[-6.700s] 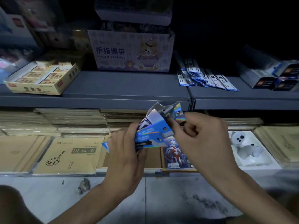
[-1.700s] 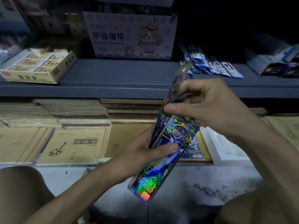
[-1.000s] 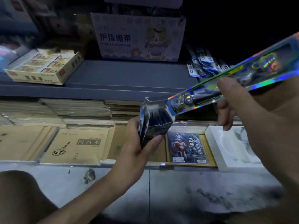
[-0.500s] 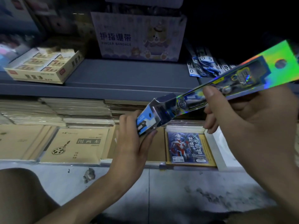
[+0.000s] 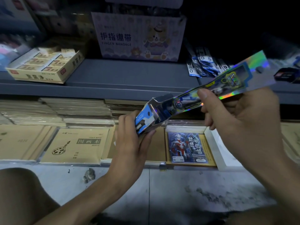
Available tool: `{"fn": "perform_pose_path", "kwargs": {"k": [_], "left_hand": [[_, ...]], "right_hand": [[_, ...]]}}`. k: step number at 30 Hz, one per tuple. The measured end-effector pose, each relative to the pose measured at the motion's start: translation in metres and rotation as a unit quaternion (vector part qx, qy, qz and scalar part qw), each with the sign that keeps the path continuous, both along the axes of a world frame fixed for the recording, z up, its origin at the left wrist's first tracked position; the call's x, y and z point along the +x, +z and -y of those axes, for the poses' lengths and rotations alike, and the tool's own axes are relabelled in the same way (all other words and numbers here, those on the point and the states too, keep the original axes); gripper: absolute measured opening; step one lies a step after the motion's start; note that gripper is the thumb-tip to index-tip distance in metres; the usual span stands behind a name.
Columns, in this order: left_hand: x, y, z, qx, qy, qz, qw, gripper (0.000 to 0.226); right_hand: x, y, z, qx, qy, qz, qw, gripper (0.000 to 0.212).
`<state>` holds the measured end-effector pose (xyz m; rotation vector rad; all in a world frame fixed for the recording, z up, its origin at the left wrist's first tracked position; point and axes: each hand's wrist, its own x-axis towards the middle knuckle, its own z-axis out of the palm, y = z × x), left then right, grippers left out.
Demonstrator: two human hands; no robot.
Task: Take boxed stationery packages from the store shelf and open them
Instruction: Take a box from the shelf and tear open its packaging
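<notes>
A long, flat holographic stationery box [image 5: 227,85] stretches across the middle of the view, slanting up to the right. Its near end [image 5: 152,114] is open, with blue-and-white flaps folded out. My left hand [image 5: 131,143] grips that open end from below, fingers curled round it. My right hand [image 5: 240,120] holds the box further along, thumb pressed on its top face. The hang-tab end with a hole reaches out over the upper grey shelf [image 5: 123,78].
On the upper shelf stand a finger bandage carton [image 5: 138,36], a tray of eraser boxes [image 5: 47,65] and blue packets [image 5: 204,65]. Below lie stacked kraft drawing books [image 5: 76,143], a hero-print paper pack [image 5: 188,146] and a white box [image 5: 219,151]. My knee [image 5: 19,192] is lower left.
The box was tilted from upright to a long slant rising to the right. In the last half second it stayed nearly still, the far end dropping slightly.
</notes>
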<state>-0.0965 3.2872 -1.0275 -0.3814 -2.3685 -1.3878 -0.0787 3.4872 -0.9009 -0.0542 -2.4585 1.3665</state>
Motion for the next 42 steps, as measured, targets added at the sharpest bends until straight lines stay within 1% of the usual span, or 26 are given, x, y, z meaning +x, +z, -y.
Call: {"fn": "perform_pose_path", "kwargs": {"k": [1, 2, 3, 4, 5, 6, 7, 8, 9, 10, 11, 13, 15, 20, 23, 25, 27, 31, 36, 40, 42], "left_hand": [[0.0, 0.0, 0.0, -0.003, 0.005, -0.002, 1.0, 0.033], [0.0, 0.0, 0.0, -0.008, 0.009, -0.003, 1.0, 0.033], [0.0, -0.001, 0.0, -0.014, 0.012, -0.004, 1.0, 0.033], [0.0, -0.001, 0.0, -0.023, 0.015, -0.006, 1.0, 0.034], [0.001, -0.001, 0.0, -0.033, 0.018, -0.01, 0.999, 0.034], [0.001, -0.001, 0.0, -0.042, 0.02, -0.014, 0.999, 0.035], [0.002, -0.001, 0.0, -0.05, 0.02, -0.017, 0.998, 0.036], [0.003, -0.001, 0.0, -0.06, 0.018, -0.018, 0.998, 0.038], [0.004, -0.001, -0.001, -0.071, 0.013, -0.022, 0.997, 0.04], [0.006, -0.001, -0.001, -0.079, 0.006, -0.024, 0.997, 0.042], [0.007, -0.001, -0.002, -0.078, 0.002, -0.022, 0.997, 0.043], [0.008, 0.0, -0.004, -0.054, 0.002, -0.006, 0.999, 0.043], [0.01, 0.002, -0.005, -0.032, 0.004, 0.0, 0.999, 0.041], [0.01, 0.0, -0.006, -0.027, 0.007, 0.001, 1.0, 0.036], [0.008, 0.0, -0.005, -0.03, 0.001, -0.008, 1.0, 0.03], [0.007, 0.001, -0.005, -0.028, 0.0, -0.008, 1.0, 0.032], [0.007, -0.001, -0.003, -0.029, 0.003, -0.014, 0.999, 0.033], [0.008, -0.005, -0.002, -0.014, 0.008, 0.0, 1.0, 0.035], [0.008, -0.006, -0.005, -0.025, 0.015, -0.002, 1.0, 0.038], [0.009, -0.004, -0.006, -0.014, 0.021, -0.008, 1.0, 0.037], [0.009, -0.003, -0.007, -0.009, 0.025, -0.008, 1.0, 0.036]], "right_hand": [[-0.002, 0.002, 0.003, -0.017, 0.001, -0.009, 1.0, 0.05], [-0.005, 0.0, 0.0, -0.029, 0.013, -0.016, 0.999, 0.04], [0.001, -0.001, -0.005, -0.025, 0.039, 0.006, 0.999, 0.043], [0.004, -0.007, -0.021, 0.017, 0.037, 0.012, 0.999, 0.058], [-0.001, -0.021, -0.029, 0.035, -0.001, -0.003, 0.999, 0.073], [-0.003, -0.032, -0.03, 0.072, 0.03, 0.002, 0.997, 0.074], [0.001, -0.031, -0.02, 0.102, 0.05, -0.012, 0.993, 0.058], [-0.007, -0.023, -0.007, 0.107, 0.022, -0.017, 0.994, 0.04], [-0.008, -0.02, 0.002, 0.105, -0.013, -0.046, 0.993, 0.03], [0.001, -0.017, 0.005, 0.095, 0.001, -0.07, 0.993, 0.028], [0.001, -0.019, 0.008, 0.065, 0.019, -0.072, 0.995, 0.028], [-0.007, -0.03, 0.013, 0.005, 0.024, -0.048, 0.999, 0.025], [-0.014, -0.038, 0.019, -0.018, -0.002, -0.017, 1.0, 0.019], [-0.011, -0.043, 0.028, 0.0, -0.007, 0.008, 1.0, 0.023], [-0.009, -0.032, 0.024, -0.044, -0.005, -0.027, 0.999, 0.03], [-0.008, -0.026, 0.022, -0.064, -0.007, -0.048, 0.997, 0.021], [-0.007, -0.025, 0.023, -0.073, -0.007, -0.051, 0.996, 0.012], [-0.005, -0.029, 0.03, -0.074, 0.003, -0.034, 0.997, 0.007], [-0.007, -0.04, 0.036, -0.008, -0.002, -0.038, 0.999, 0.019], [-0.008, -0.041, 0.036, -0.018, -0.005, -0.007, 1.0, 0.012], [-0.005, -0.043, 0.037, 0.012, 0.008, -0.005, 1.0, 0.019]]}}
